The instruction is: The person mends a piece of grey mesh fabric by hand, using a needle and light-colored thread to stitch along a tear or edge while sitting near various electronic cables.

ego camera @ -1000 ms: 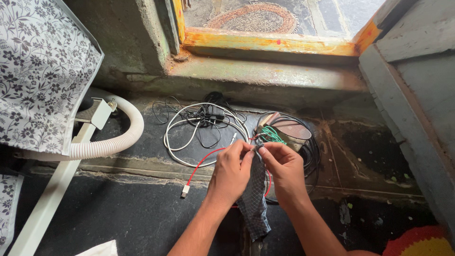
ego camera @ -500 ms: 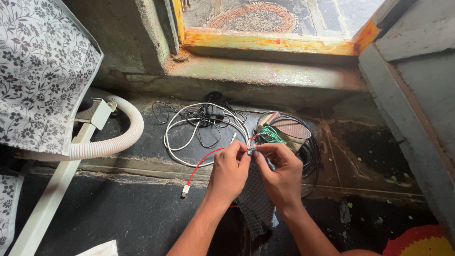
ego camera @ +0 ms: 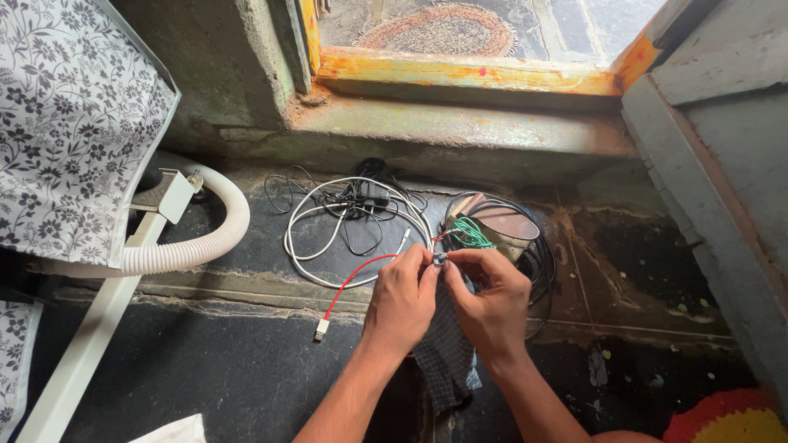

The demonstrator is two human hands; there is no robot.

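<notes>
— Red cable (ego camera: 353, 283), where does it sit?
— On the dark floor (ego camera: 205, 369), its plug end lying free, the other end rising to the fingertips.
— And the hands?
— Left hand (ego camera: 402, 299) and right hand (ego camera: 492, 303) meet, fingers pinched shut on a small connector (ego camera: 440, 259) joining the red cable.
— Nearby?
— A white cable coil (ego camera: 328, 246), green wires (ego camera: 469, 234), checked cloth (ego camera: 447, 357) beneath the hands.

both hands (ego camera: 447, 299) on small connector (ego camera: 439, 260)
</notes>
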